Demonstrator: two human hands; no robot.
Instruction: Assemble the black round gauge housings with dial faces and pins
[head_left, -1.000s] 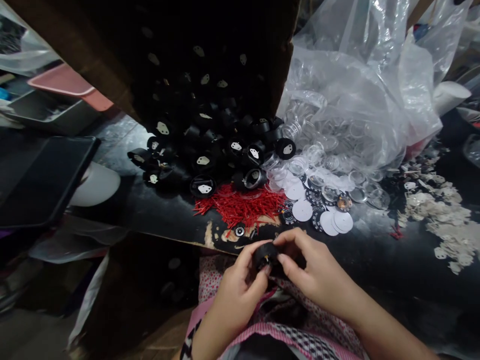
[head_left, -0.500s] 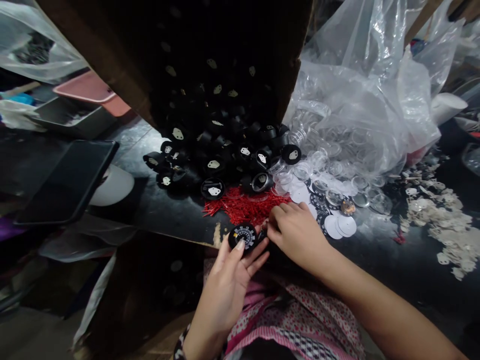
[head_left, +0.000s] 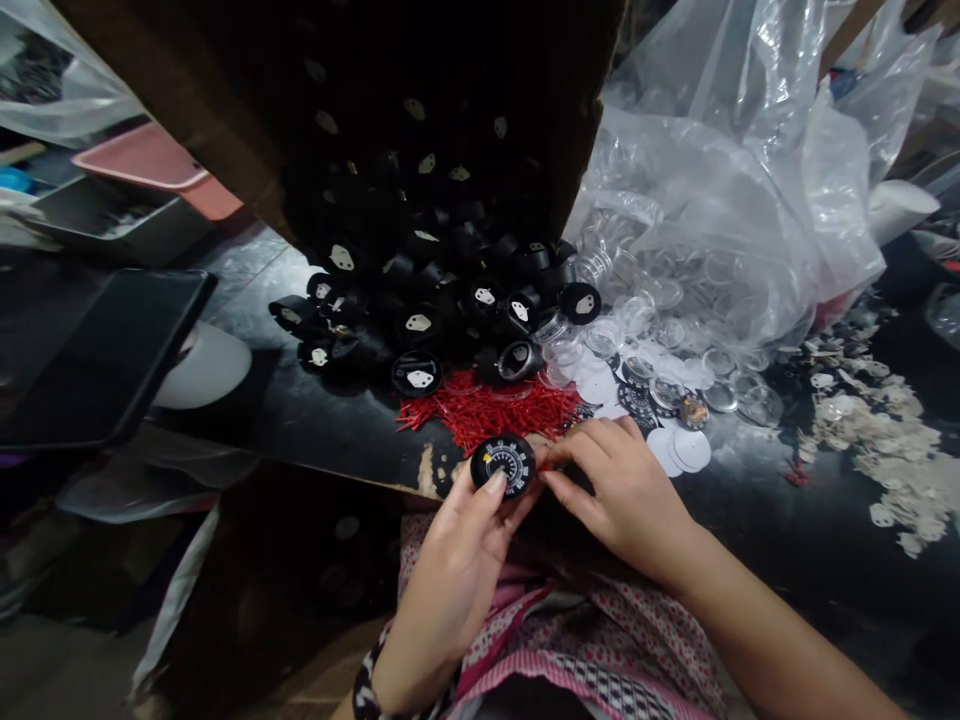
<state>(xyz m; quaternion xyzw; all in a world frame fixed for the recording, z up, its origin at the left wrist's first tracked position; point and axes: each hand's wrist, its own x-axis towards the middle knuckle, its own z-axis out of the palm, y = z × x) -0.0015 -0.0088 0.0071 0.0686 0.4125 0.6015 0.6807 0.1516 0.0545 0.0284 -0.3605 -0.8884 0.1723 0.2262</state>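
Note:
My left hand (head_left: 469, 550) grips a round black dial gauge (head_left: 502, 467) with white markings and a small yellow patch, face up, thumb on its lower rim. Close by its right edge, the thumb and fingers of my right hand (head_left: 611, 480) pinch a small red needle-like piece (head_left: 546, 466), mostly covered by the fingertips. Just beyond both hands lies a heap of thin red needles (head_left: 495, 408). Behind it are piled black round housings (head_left: 418, 323) with pale plates inside. Printed dial discs and white paper discs (head_left: 679, 448) lie right of the red heap.
A large cardboard box (head_left: 225, 130) on its side holds more housings. Clear plastic bags (head_left: 720, 190) and clear round covers (head_left: 637, 310) are at the right, with pale flat plates (head_left: 892, 440) farther right. At the left, a phone (head_left: 112, 350) leans on a white cup (head_left: 210, 368).
My left hand has brought the gauge slightly right and up, its face turned more toward me. My right hand has shifted right, and a red piece now shows in its fingertips.

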